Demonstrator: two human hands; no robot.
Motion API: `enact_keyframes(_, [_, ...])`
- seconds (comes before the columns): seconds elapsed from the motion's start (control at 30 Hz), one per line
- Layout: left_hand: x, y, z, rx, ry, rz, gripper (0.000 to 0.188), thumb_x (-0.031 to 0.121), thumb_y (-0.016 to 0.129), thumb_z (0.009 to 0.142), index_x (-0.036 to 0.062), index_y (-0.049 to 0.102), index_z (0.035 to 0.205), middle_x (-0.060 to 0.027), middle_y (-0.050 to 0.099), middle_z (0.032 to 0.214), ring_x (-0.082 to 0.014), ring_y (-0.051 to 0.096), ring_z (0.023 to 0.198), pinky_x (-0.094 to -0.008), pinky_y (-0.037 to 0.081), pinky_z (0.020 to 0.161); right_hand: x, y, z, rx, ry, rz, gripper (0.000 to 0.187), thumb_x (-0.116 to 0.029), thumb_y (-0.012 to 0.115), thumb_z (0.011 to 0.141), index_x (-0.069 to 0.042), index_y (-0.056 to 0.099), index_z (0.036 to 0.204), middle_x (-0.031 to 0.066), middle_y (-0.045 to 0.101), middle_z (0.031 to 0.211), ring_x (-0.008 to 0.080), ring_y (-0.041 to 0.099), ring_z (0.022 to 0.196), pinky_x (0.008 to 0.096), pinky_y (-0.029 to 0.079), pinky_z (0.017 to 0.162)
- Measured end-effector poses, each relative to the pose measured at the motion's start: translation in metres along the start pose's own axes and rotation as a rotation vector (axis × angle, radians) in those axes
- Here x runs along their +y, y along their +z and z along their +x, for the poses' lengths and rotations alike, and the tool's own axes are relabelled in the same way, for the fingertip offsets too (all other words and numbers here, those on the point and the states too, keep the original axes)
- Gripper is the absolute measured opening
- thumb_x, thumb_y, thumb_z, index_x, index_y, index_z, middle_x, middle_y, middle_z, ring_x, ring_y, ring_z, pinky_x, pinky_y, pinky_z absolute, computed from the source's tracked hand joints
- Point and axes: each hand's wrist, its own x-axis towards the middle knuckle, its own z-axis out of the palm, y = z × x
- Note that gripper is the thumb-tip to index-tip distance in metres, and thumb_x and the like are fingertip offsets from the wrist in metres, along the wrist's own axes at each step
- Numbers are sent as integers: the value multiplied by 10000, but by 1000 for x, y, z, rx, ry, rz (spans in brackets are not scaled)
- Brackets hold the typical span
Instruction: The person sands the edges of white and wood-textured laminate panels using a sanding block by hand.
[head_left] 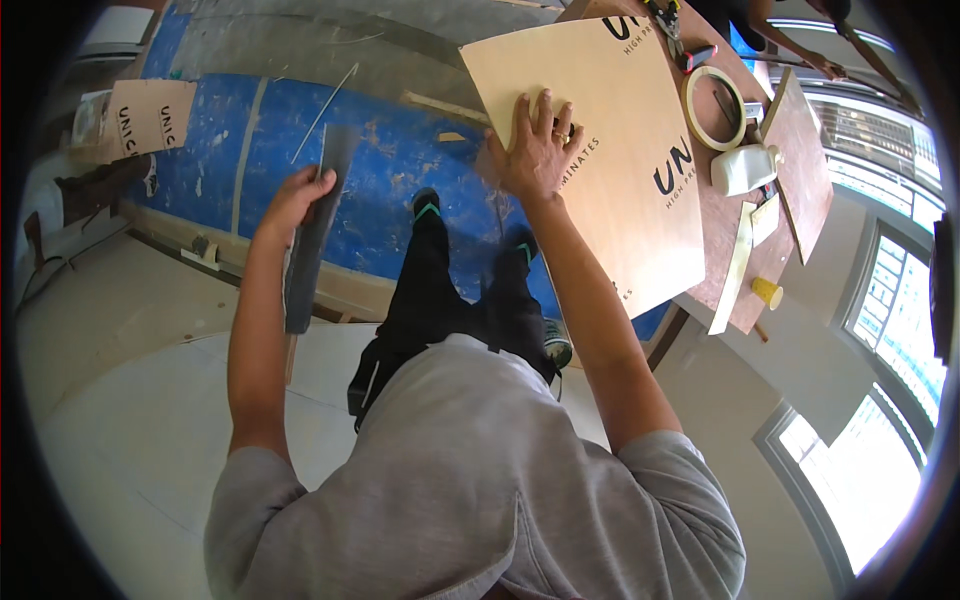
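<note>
A long, narrow dark grey strip is gripped near its upper end by my left hand, with the thumb on its face. It is held clear of my body on the left, angled slightly. My right hand lies flat, fingers spread, on a large light-brown sheet with dark printing, probably a laminate panel. This sheet rests partly on the wooden worktable at the right, and its near-left edge overhangs the floor.
On the table are a tape roll, a white bottle, a yellow cup and pliers. Blue covering with loose strips lies over the floor. Another person's arm shows at upper right.
</note>
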Motion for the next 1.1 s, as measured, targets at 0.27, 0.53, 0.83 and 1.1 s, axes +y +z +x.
enact_keyframes(0.27, [-62, 102, -64, 145, -13, -192, 308, 384, 728, 1020, 99, 687, 1127, 36, 644, 904, -94, 607, 793, -281, 493, 705, 20, -6, -2, -44, -60, 95, 692, -535, 651, 958, -176, 530, 1538, 170, 384, 1648, 448, 346, 1493, 702, 205, 1158])
enact_keyframes(0.53, [-58, 175, -43, 347, 181, -221, 347, 375, 659, 1061, 40, 662, 1150, -39, 668, 919, -145, 634, 832, -332, 516, 754, 71, -34, 40, -289, -226, 293, 505, -419, 612, 987, -211, 619, 1447, 110, 471, 1580, 368, 401, 1468, 613, 303, 1142])
enact_keyframes(0.83, [4, 259, 54, 693, 486, -162, 400, 386, 648, 1060, -6, 646, 1136, -95, 660, 957, -190, 591, 874, -368, 485, 808, 88, 8, 76, -103, -476, 87, 636, -473, 512, 1039, -222, 434, 1618, 120, 268, 1742, 382, 218, 1608, 643, 162, 1259])
enact_keyframes(1.1, [56, 209, 128, 810, 668, 22, 356, 319, 670, 1029, 7, 661, 1203, -136, 711, 985, -260, 672, 931, -393, 509, 861, 90, 5, 80, -81, -506, 87, 638, -505, 491, 1046, -212, 458, 1611, 124, 317, 1724, 393, 275, 1587, 646, 170, 1253])
